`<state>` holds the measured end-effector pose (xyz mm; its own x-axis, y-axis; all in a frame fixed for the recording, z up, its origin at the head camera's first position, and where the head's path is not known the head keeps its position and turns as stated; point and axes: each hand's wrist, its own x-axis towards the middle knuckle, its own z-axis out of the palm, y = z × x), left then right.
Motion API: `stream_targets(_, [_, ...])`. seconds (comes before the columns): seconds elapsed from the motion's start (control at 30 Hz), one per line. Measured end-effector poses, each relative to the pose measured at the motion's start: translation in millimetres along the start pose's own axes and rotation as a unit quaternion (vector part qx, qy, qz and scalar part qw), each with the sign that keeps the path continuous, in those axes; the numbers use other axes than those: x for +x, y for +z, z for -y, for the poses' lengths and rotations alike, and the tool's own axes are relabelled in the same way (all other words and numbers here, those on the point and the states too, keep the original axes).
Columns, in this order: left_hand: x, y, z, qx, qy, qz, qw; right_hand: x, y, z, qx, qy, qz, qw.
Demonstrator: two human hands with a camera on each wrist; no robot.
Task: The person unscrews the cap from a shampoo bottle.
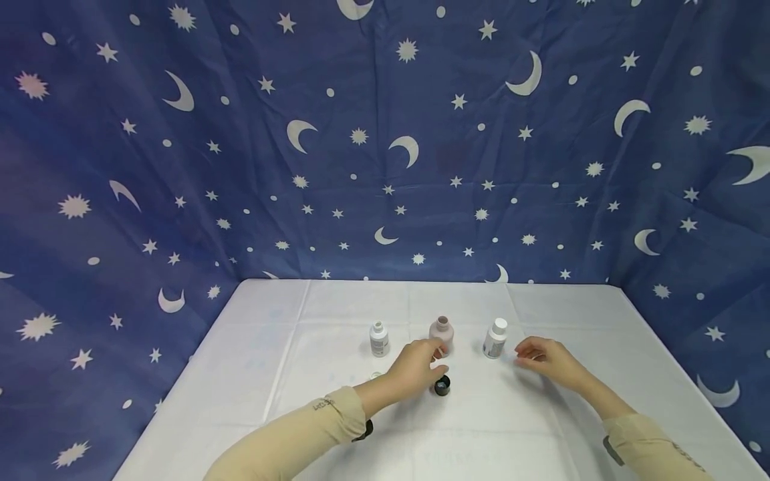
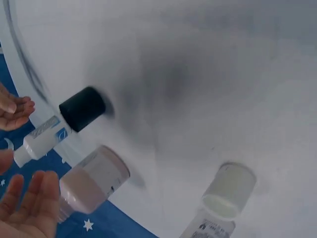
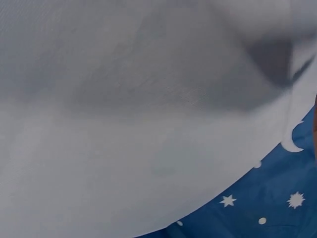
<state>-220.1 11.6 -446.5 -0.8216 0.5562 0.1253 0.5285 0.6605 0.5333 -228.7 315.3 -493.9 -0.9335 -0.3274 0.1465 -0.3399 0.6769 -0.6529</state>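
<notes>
My left hand (image 1: 414,369) is over the table between a pink bottle (image 1: 442,332) without a cap and a black cap (image 1: 442,385). Its fingers (image 2: 34,203) are loosely bent beside the pink bottle, with nothing held; contact cannot be told. Further left stands an uncapped white bottle (image 1: 379,342), and nearer me a pale translucent cap (image 2: 230,191), mostly hidden by my left wrist in the head view. My right hand (image 1: 550,361) hovers with relaxed fingers, apart from a white bottle (image 1: 494,341) with a white top on its left. The right wrist view shows no bottle.
A white cloth covers the table (image 1: 337,307), with fold lines across it. Blue curtains (image 1: 421,167) with moons and stars hang behind and along both sides. The right wrist view holds cloth, shadow and a strip of curtain.
</notes>
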Motion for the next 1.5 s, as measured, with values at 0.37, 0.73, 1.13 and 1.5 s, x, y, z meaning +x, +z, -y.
stream_targets(0.37, [42.5,-6.1,-19.8,0.032,0.088,0.015,0.9955,2.9,-5.0,-22.6,0.028,0.022,-0.022,0.999])
stream_targets(0.73, [75.3,-5.1,-56.4,0.155,0.132,0.025,0.9787,12.8,2.8,-19.0,0.064,-0.012,0.015,0.998])
stream_targets(1.13, [100.9,-1.2,-57.7,0.189,0.088,-0.002,0.978,28.6,19.8,-21.1,0.091,0.003,0.056,0.994])
stream_targets(1.5, [114.4,12.9,-62.6,0.207,0.062,0.039,0.9756,34.6,27.6,-23.5,0.107,-0.023,0.031,0.993])
